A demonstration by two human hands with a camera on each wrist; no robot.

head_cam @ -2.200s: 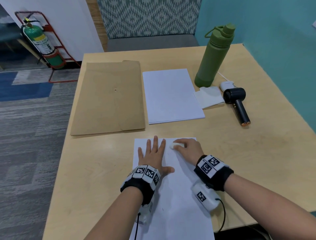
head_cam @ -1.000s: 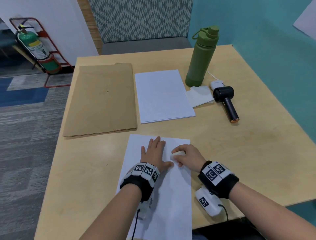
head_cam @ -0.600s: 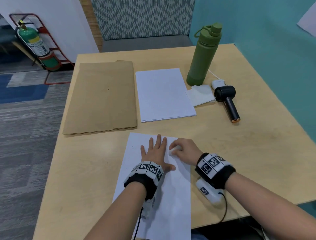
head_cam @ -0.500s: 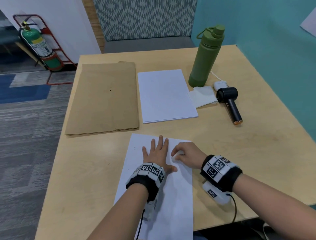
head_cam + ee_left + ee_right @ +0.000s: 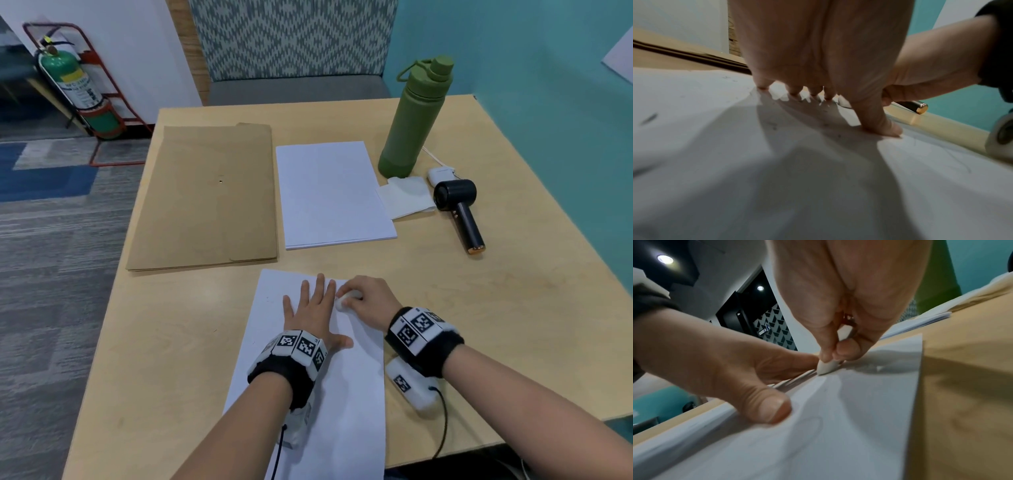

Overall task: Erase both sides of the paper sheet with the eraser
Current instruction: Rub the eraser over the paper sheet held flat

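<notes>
A white paper sheet (image 5: 346,387) lies on the wooden table (image 5: 496,325) near its front edge. My left hand (image 5: 313,308) lies flat on the sheet with fingers spread, pressing it down. My right hand (image 5: 363,298) pinches a small white eraser (image 5: 342,302) just right of the left fingers. In the right wrist view the eraser (image 5: 826,366) tip touches the paper sheet (image 5: 849,426) between thumb and finger. The left wrist view shows the left hand's fingertips (image 5: 797,94) on the paper sheet (image 5: 735,146), with faint pencil marks.
A brown envelope (image 5: 205,195) and a stack of white paper (image 5: 332,192) lie beyond the sheet. A green bottle (image 5: 416,116), a tissue (image 5: 404,197) and a black handheld fan (image 5: 460,212) stand at the back right.
The right hand with the eraser has rubbed back and forth over the sheet's upper part beside the left fingers. The left hand has stayed flat on the paper.
</notes>
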